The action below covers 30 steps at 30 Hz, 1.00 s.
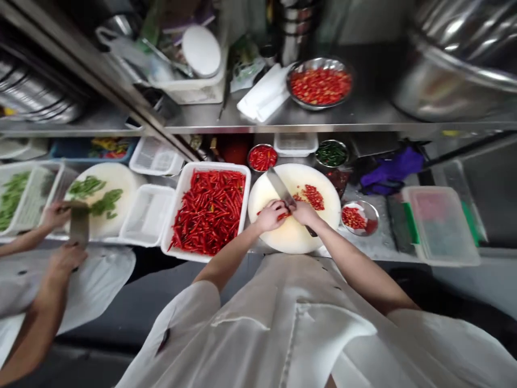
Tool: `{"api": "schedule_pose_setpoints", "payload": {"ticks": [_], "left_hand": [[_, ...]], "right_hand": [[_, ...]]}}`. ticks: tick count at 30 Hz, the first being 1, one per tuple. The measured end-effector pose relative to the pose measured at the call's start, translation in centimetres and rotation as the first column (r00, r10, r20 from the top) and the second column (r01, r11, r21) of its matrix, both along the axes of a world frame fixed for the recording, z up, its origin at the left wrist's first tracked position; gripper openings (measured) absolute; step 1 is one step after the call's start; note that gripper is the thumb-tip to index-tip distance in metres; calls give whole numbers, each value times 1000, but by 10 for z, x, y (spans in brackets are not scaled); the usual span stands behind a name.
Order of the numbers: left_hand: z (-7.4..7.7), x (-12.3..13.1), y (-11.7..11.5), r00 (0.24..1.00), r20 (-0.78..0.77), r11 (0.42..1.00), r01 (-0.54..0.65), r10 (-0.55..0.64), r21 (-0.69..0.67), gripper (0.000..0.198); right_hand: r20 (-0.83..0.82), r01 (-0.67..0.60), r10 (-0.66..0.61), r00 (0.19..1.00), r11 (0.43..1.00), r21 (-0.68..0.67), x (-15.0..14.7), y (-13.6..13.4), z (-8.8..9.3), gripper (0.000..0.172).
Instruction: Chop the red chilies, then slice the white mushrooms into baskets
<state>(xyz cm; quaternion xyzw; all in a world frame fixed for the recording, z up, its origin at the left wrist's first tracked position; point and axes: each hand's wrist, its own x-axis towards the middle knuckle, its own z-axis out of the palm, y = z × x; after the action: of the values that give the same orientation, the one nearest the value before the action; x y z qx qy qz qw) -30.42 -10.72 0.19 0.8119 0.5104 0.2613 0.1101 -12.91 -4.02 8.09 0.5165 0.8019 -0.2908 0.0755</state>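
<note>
Left hand (271, 214): curled, pinning slim red chillies (284, 216) to round white chopping board (294, 240).
Right hand (304, 211): closed round broad steel knife (280, 188).
Technique: best with fingertips tucked and blade against knuckles.

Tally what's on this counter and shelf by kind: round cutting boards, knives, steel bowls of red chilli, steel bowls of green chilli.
Round cutting boards: 2
Knives: 2, one in the right hand cutting a red chilli held by the left hand, one with a co-worker
Steel bowls of red chilli: 3
Steel bowls of green chilli: 1
Total: 8
</note>
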Motion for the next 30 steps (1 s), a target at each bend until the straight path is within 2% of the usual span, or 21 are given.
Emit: {"api": "schedule_pose_setpoints", "payload": {"ticks": [2, 4, 5, 7, 9, 10, 11, 14, 16, 18, 22, 26, 30], "left_hand": [[4, -8, 0, 997, 46, 998, -58, 58, -1, 21], [7, -19, -2, 973, 153, 984, -178, 174, 11, 25], [8, -25, -4, 941, 229, 965, -261, 251, 15, 24], [9, -37, -7, 825, 396, 899, -438, 402, 1, 23], [9, -44, -11, 722, 489, 839, -542, 489, -38, 28], [8, -45, -12, 717, 483, 833, -551, 503, -50, 31], [7, -44, -13, 749, 436, 845, -533, 499, -51, 35], [-1, -26, -16, 902, 127, 911, -411, 413, -44, 58], [-8, -9, -17, 931, -75, 931, -361, 357, -51, 82], [-16, 7, -18, 928, -189, 941, -334, 320, -49, 94], [-23, 21, -17, 931, -242, 959, -283, 272, -14, 88], [-21, 20, -16, 932, -229, 958, -287, 282, 13, 82], [-21, 22, -17, 937, -223, 962, -272, 268, 12, 83]], "right_hand": [[-37, 20, -21, 999, 1000, -15, 6, 6, 1, 38], [-60, 34, -36, 998, 999, -34, 17, 4, -1, 38], [-61, 41, -43, 997, 998, -47, 23, 1, -3, 39], [-45, 60, -64, 997, 996, -68, 32, -4, -7, 39], [-31, 67, -70, 997, 994, -85, 36, -6, -9, 40], [-27, 66, -68, 997, 994, -89, 36, -7, -9, 40], [-26, 61, -63, 998, 994, -94, 36, -8, -9, 40], [-41, 43, -47, 998, 994, -103, 35, -10, -9, 39], [-69, 35, -43, 997, 992, -118, 35, -12, -10, 36], [-112, 27, -41, 993, 992, -126, 33, -11, -12, 34], [-125, 69, -86, 988, 989, -130, 22, -2, -9, 30], [-126, 74, -99, 987, 979, -189, 13, 10, -1, 30], [-138, 85, -109, 984, 982, -169, 6, 15, 2, 28]]}}
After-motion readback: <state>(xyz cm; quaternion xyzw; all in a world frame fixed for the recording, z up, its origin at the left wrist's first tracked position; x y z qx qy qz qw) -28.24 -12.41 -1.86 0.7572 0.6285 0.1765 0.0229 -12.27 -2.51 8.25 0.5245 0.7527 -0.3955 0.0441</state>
